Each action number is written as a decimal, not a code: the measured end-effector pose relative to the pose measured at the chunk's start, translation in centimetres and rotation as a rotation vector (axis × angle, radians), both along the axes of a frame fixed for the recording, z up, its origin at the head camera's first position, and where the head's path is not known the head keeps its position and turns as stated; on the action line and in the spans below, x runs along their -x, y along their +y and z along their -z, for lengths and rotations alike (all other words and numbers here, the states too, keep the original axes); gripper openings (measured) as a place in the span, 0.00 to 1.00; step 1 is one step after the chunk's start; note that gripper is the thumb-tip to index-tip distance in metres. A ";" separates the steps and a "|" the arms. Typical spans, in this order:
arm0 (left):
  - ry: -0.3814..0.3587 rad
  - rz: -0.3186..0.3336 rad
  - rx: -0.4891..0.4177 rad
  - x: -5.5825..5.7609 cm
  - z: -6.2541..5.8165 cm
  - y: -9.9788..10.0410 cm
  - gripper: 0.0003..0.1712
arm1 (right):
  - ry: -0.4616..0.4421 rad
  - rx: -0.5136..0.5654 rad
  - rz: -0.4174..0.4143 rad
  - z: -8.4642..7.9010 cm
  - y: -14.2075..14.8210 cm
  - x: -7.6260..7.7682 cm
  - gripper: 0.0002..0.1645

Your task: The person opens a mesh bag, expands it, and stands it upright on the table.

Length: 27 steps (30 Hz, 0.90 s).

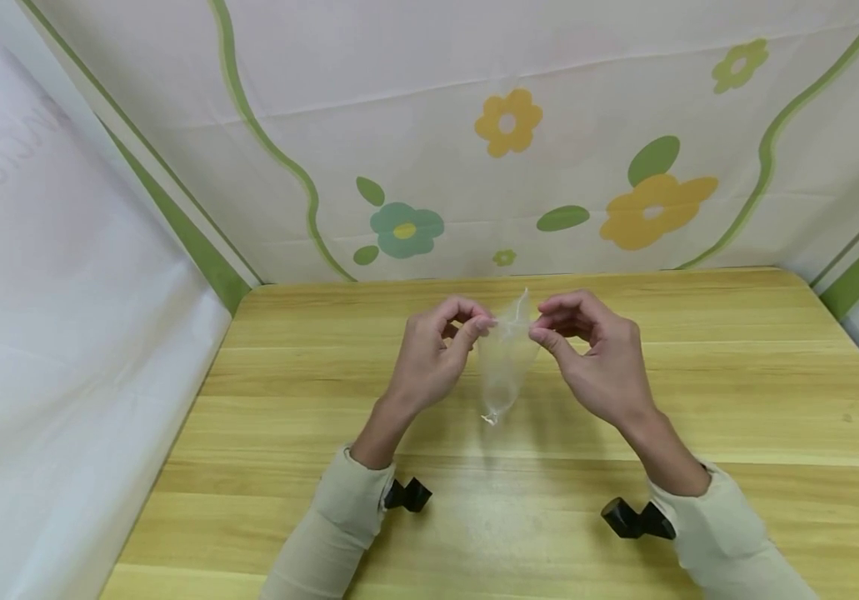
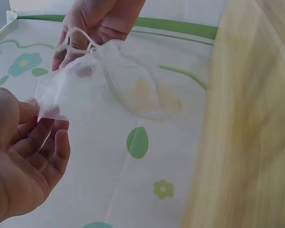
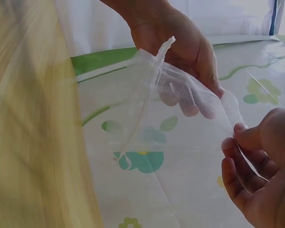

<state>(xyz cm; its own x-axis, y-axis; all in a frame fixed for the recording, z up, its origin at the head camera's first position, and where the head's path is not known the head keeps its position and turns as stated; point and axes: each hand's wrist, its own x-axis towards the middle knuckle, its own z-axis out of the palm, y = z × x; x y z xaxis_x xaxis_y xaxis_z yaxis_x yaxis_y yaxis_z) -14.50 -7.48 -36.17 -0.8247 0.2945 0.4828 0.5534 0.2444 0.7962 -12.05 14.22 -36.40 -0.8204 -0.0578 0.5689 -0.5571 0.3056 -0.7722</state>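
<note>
Between the two hands hangs a sheer white mesh drawstring bag, held up off the table. My left hand pinches its left edge between thumb and forefinger. On the opposite edge, my right hand pinches the mesh the same way, the other fingers curled loosely. A white cord loops out near the far hand in the left wrist view. The right wrist view shows a cord standing up from the mesh and a small loop lower down. The bag looks flat and see-through, with the wall print showing through it.
A wooden table lies under both hands. Behind it hangs a white cloth wall with flower prints, and another white cloth stands at the left. Black devices are fixed at both sleeve cuffs.
</note>
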 end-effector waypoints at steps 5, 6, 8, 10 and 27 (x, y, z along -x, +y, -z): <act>0.013 0.013 0.021 0.0 0.1 0.0 0.06 | -0.002 -0.016 -0.014 0.0 -0.1 0.0 0.14; 0.013 0.018 0.024 0.0 0.2 0.0 0.07 | 0.001 -0.013 -0.016 0.1 -0.1 0.0 0.14; 0.011 0.034 0.033 0.0 0.2 0.0 0.08 | 0.012 -0.002 -0.018 0.1 -0.1 0.1 0.14; 0.017 0.059 0.042 0.0 0.3 0.0 0.09 | 0.023 0.010 -0.020 0.1 -0.2 0.1 0.14; 0.179 0.066 0.008 0.0 0.4 0.2 0.04 | -0.027 0.025 -0.081 0.0 0.0 -0.1 0.20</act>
